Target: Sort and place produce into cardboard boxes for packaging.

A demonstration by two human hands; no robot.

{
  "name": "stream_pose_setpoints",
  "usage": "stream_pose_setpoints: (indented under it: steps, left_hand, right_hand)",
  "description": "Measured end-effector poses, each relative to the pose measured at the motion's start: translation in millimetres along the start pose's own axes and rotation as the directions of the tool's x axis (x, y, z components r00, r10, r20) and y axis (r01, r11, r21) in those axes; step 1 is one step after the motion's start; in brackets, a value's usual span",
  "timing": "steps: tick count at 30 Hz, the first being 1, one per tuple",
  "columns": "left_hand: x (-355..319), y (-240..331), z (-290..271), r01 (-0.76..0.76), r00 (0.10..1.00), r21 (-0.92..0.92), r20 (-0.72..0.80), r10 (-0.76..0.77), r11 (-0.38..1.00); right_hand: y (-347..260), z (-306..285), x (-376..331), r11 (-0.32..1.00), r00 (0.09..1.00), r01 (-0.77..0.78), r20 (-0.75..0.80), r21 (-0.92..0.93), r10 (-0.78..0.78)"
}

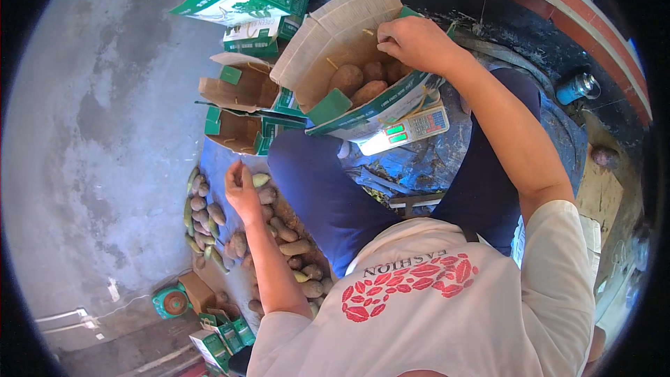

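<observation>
In front of me a green and white carton (377, 120) with raised brown flaps holds several brown tubers (347, 79), which look like potatoes. The carton rests on a digital scale (419, 126) with lit green displays. My right hand (417, 43) is over the carton's far right side, its fingers curled together; whatever they may hold is hidden. A short yellowish cord end shows beside the fingertips. Lower left, my left hand (242, 190) hangs above the loose tubers on the floor, loosely bent with fingers apart and nothing visible in it. A pale green vegetable (260, 179) lies close by it.
Left of the carton stand open green boxes (241, 132) and a stack of green boxes (269, 0). Long green vegetables (188, 216) and tubers (296, 247) cover the floor at my left. A blue bottle (576, 89) stands far right. Blue sheeting (460, 153) lies between my legs.
</observation>
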State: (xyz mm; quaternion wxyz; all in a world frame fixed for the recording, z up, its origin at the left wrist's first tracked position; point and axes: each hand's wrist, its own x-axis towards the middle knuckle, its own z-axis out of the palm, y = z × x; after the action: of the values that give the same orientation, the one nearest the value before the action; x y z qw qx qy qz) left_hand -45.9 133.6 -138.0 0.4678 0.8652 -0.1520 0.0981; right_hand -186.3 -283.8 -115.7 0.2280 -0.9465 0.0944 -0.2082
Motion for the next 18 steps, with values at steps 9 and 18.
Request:
stream_pose_setpoints:
  steps: [9, 18]
  left_hand:
    - [-164.6, -195.9, -51.7, 0.424, 0.736, 0.613, 0.196, -0.648, 0.667]
    - [-397.1, -392.4, -73.7, 0.329, 0.425, 0.805, 0.341, -0.838, 0.494]
  right_hand:
    - [12.7, 12.7, 0.1, 0.997, 0.999, 0.008, 0.040, -0.073, -0.005]
    - [17.3, 16.2, 9.7, 0.986, 0.992, 0.128, -0.001, -0.106, -0.129]
